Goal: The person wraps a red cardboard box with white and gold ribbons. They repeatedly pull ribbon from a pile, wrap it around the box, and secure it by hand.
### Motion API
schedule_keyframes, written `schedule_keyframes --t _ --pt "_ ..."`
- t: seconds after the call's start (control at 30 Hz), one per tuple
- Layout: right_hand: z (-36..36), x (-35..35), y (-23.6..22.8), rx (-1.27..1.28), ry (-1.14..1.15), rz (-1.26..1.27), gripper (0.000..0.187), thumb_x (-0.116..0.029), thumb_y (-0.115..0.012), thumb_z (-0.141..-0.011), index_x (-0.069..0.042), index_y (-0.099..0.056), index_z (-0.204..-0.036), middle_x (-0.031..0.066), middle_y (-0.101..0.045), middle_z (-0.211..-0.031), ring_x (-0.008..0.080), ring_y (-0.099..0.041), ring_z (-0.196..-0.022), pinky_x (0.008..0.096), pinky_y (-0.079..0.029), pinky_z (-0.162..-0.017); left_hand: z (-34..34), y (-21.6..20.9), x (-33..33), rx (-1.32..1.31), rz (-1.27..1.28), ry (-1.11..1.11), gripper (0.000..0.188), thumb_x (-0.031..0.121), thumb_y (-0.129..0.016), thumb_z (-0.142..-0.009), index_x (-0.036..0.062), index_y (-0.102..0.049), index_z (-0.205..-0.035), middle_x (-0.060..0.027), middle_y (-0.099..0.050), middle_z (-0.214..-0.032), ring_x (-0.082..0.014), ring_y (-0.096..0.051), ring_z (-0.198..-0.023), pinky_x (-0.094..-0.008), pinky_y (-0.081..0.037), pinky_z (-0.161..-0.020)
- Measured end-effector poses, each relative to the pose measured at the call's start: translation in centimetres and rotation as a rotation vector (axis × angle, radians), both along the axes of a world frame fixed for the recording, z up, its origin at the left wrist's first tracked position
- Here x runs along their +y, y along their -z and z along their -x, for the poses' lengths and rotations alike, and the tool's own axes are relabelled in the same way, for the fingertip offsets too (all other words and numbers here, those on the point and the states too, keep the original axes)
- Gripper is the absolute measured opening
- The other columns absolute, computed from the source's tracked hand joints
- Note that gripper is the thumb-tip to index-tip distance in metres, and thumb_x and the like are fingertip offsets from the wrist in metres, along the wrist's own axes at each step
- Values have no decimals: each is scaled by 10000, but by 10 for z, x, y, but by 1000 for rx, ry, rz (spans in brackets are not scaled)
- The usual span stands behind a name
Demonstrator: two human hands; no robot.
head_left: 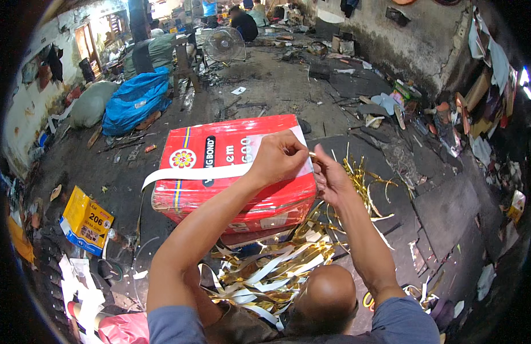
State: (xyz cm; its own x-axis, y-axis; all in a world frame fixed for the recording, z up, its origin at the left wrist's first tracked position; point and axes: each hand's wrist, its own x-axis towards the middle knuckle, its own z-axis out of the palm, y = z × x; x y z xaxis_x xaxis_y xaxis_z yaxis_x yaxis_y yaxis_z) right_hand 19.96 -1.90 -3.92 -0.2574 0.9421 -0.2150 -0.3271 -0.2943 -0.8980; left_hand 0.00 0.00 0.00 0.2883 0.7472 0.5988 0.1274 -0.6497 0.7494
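Observation:
A red cardboard box wrapped in clear plastic stands in front of me. Across its top lies a long white strip, which drops over the left edge and runs under my left hand. That hand is closed in a pinch over the right part of the box top, at the strip's end. Just past the right edge, my right hand pinches something thin and pale, close to the left fingertips; what it is stays mostly hidden. Below the box, a heap of gold and white strips lies around my bent knee.
A yellow and blue packet lies on the floor at left. Farther off are a blue sack, a grey sack and a standing fan. Scraps and shoe parts litter the right wall. A person in dark clothing sits far back.

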Motion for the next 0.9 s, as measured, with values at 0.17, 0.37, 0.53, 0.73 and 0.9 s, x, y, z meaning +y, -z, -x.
schedule_keyframes --t 0.17,0.37,0.53,0.73,0.9 --pt "11 5 -72 -681 226 -110 599 -673 -600 -960 -79 -676 -932 87 -658 -732 189 -633 -651 391 -494 -546 -7 3 -5 -19 55 41 97 78 -736 -855 -13 -736 -821 -76 -696 -809 -106 -644 -721 -286 -505 -629" --pt "13 57 -16 -1150 397 -630 405 -322 -641 -994 65 -669 -878 140 -696 -763 229 -643 -677 394 -503 -637 -2 -3 -7 13 97 2 94 64 -745 -847 -22 -734 -810 -50 -696 -815 -79 -625 -709 -269 -492 -606" --pt "28 42 20 -873 435 -509 370 -282 -631 -995 65 -692 -879 241 -694 -811 323 -671 -768 445 -502 -712 6 -2 -6 31 149 0 42 25 -755 -836 -14 -746 -822 -48 -699 -834 -75 -646 -727 -253 -512 -609" --pt "26 39 78 -734 437 -469 297 -191 -554 -1022 49 -681 -902 86 -675 -749 110 -570 -717 363 -484 -653 2 -6 -8 77 121 -21 39 16 -748 -854 -8 -747 -823 -50 -702 -846 -86 -659 -739 -249 -531 -618" --pt "27 38 106 -743 496 -449 225 -132 -583 -943 53 -711 -950 268 -707 -893 373 -718 -840 450 -515 -746 4 -3 -3 81 91 6 24 6 -745 -868 -12 -754 -856 -56 -701 -865 -91 -662 -747 -243 -535 -617"
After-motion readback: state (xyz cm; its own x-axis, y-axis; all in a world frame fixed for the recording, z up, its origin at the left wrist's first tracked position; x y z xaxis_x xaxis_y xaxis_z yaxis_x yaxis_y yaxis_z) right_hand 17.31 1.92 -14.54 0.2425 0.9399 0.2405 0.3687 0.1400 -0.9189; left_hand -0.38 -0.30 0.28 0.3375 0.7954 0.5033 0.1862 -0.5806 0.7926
